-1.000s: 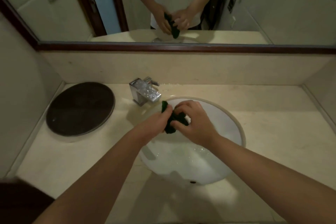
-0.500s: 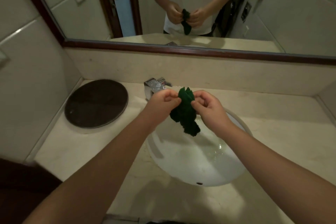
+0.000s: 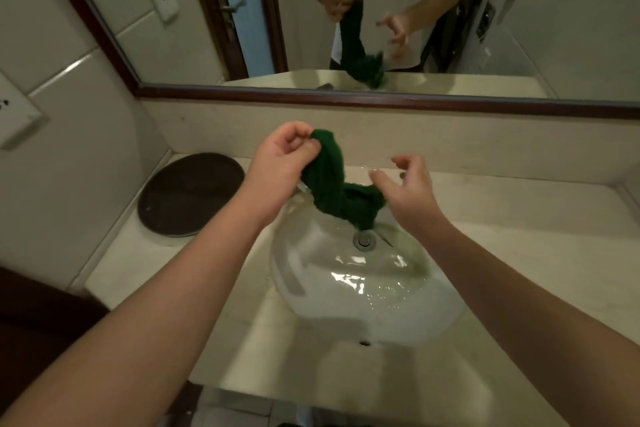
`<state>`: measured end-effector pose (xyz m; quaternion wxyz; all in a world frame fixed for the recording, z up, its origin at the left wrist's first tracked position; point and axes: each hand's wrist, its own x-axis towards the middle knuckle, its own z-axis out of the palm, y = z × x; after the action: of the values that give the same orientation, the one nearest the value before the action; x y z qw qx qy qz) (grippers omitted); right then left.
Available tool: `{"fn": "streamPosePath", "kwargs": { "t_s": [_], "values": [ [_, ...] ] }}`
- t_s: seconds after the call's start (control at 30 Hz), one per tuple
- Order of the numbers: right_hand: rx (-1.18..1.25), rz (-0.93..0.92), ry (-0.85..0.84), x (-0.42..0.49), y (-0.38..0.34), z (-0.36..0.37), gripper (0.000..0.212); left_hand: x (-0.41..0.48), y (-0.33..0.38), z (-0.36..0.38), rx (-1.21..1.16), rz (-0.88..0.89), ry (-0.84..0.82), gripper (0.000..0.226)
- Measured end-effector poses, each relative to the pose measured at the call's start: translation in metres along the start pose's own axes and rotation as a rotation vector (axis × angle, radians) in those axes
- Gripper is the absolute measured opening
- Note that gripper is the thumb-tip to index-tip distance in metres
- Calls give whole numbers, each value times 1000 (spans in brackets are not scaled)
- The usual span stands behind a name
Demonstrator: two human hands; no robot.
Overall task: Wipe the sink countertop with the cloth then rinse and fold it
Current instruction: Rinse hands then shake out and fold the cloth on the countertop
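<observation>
A: Where was the cloth [image 3: 334, 189]?
B: Above the sink [image 3: 367, 291], pinched in the left hand [image 3: 282, 163], hanging twisted. Right hand [image 3: 407, 189] was open, holding nothing.
A: Progress?
B: Rinsing looked done; 1 step remained, folding.

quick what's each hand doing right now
Left hand: closed, its grip pinching the top end of the green cloth, which hangs over the sink.
Right hand: open, fingers spread beside the cloth's lower end, holding nothing.

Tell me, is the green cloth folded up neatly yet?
Not yet. The green cloth hangs twisted and bunched from the left hand, over the sink.
</observation>
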<state>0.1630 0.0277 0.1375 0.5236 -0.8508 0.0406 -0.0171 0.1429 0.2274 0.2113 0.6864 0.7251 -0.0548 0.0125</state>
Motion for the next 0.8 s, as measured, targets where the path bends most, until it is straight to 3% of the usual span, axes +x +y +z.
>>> {"fn": "streamPosePath", "kwargs": {
  "t_s": [0.13, 0.2, 0.27, 0.37, 0.53, 0.6, 0.7, 0.8],
  "values": [
    [291, -261, -318, -19, -37, 13, 33, 2, 20, 13, 52, 66, -119, 15],
    [402, -316, -260, -22, -51, 16, 16, 4, 26, 13, 146, 126, -66, 16],
    [422, -319, -183, -20, -62, 14, 13, 6, 27, 4, 189, 177, 10, 20],
    [292, -295, -275, -14, -73, 12, 19, 7, 28, -21, 176, 182, 94, 26],
    [181, -306, -462, -14, -93, 24, 30, 0, 25, -55, 424, 91, 48, 18],
    [155, -342, -561, -13, -100, 29, 25, -5, 24, -72, 309, 32, 108, 22],
    [-78, -402, -735, -13, -97, 52, 11, -11, 24, -96, 177, 35, 175, 25],
    [-331, -410, -707, -11, -77, 93, 17, -15, 29, -113, 154, 86, 140, 25]
  ]
}}
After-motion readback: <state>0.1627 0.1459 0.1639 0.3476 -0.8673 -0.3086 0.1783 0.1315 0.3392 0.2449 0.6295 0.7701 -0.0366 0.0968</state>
